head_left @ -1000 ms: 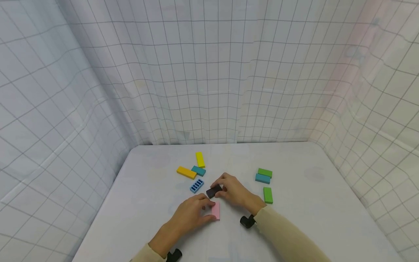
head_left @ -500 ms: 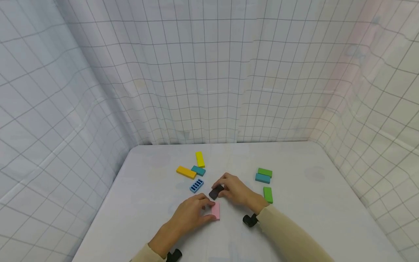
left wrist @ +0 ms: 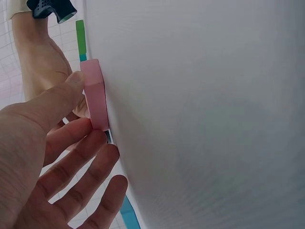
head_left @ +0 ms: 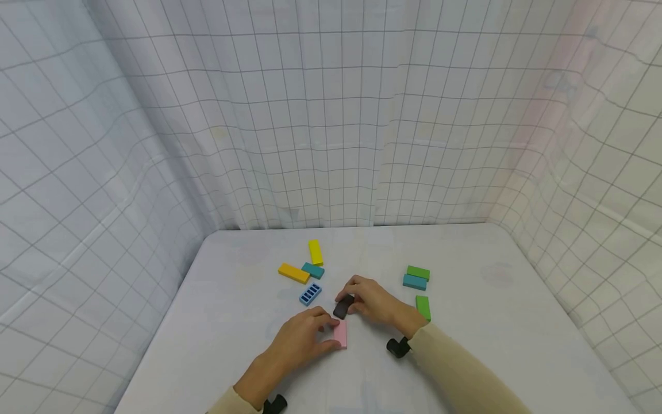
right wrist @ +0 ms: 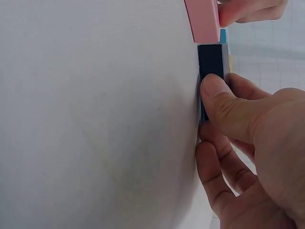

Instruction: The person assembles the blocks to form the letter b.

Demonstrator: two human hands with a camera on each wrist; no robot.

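My left hand (head_left: 304, 338) pinches a flat pink block (head_left: 341, 334) between thumb and index finger; the block lies on the white table. Just beyond it, my right hand (head_left: 376, 302) holds a black block (head_left: 343, 307) between thumb and fingertips. In the right wrist view the thumb presses on the side of the black block (right wrist: 211, 59), whose end is close to the end of the pink block (right wrist: 204, 21). Whether the two touch I cannot tell. In the left wrist view the pink block (left wrist: 95, 95) hides most of the black one.
Left of the hands are a slotted blue block (head_left: 310, 294), a teal block (head_left: 313, 271), an orange block (head_left: 294, 273) and a yellow block (head_left: 316, 253). To the right lie a green block (head_left: 418, 272), a blue block (head_left: 415, 282) and another green block (head_left: 423, 308). Gridded curtains (head_left: 331, 144) surround the table.
My right hand has shifted slightly to the right and turned the black block from slanting sideways to pointing more toward the pink block. The left hand and the pink block have stayed put.
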